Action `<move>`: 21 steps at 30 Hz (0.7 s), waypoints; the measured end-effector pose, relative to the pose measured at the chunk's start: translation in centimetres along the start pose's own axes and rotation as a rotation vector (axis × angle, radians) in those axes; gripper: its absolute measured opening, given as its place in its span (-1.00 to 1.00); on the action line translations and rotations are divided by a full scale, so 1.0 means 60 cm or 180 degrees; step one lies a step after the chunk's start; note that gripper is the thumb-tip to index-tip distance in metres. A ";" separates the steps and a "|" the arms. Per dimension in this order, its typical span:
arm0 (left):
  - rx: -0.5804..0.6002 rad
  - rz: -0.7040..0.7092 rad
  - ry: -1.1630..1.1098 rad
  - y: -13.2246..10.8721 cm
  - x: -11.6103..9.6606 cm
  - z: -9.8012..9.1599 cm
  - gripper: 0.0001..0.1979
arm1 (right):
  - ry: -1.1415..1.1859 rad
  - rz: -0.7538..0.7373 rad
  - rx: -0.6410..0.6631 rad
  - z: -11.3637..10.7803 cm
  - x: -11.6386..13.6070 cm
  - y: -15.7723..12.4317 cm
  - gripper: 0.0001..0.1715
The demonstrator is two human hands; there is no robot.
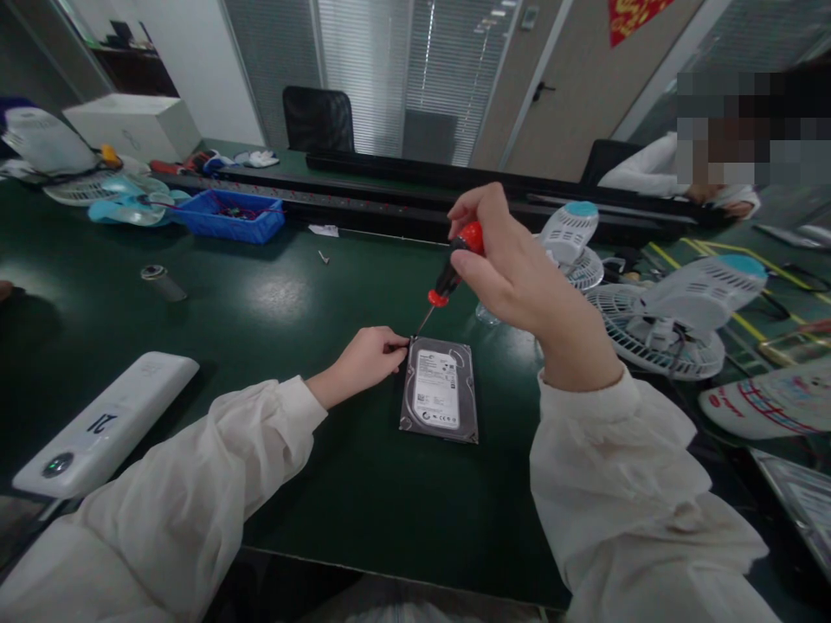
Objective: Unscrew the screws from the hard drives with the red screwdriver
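A hard drive [436, 389] with a white printed label lies flat on the dark green table. My right hand [512, 268] is closed around the red and black handle of a screwdriver [449, 275], held at a slant above the drive. Its thin shaft points down to the drive's far left corner, where the tip appears to meet it. At that same corner, my left hand [364, 363] has its fingers curled in and gripping the drive's edge. Whether a small part sits between those fingertips is hidden.
White fans [675, 320] and a patterned white object [772, 402] stand to the right. On the left are a white power bank [110, 424], a metal cylinder [162, 282] and a blue bin [230, 216]. Another person [649, 164] sits across the table at right.
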State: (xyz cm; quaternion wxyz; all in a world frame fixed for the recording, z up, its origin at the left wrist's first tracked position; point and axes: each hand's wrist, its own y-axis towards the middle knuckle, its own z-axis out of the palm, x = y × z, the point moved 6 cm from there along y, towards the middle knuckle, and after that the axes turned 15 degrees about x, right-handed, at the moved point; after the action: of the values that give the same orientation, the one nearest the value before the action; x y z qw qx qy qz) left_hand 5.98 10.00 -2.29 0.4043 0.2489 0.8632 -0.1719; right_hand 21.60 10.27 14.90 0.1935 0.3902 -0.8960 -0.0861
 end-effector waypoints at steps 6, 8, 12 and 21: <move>-0.0001 0.0004 0.0036 -0.001 0.001 0.001 -0.73 | -0.0079 0.0039 -0.0037 0.001 0.005 0.002 -0.65; -0.0014 0.0022 0.0073 -0.001 0.001 0.000 -0.72 | -0.0319 0.0191 -0.0047 -0.001 0.004 0.002 -0.62; -0.0026 0.0050 0.0094 0.000 0.002 0.001 -0.71 | -0.0166 -0.0005 0.0085 -0.002 0.006 -0.001 -0.73; -0.0003 -0.0062 -0.0078 0.000 0.002 0.001 -0.73 | -0.0199 0.0162 -0.0046 -0.004 0.000 0.002 -0.74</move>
State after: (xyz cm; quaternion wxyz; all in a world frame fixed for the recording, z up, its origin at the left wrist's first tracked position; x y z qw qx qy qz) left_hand 5.92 9.99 -2.42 0.4132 0.2381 0.8606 -0.1786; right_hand 21.63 10.31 15.18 0.1703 0.3630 -0.9106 -0.0997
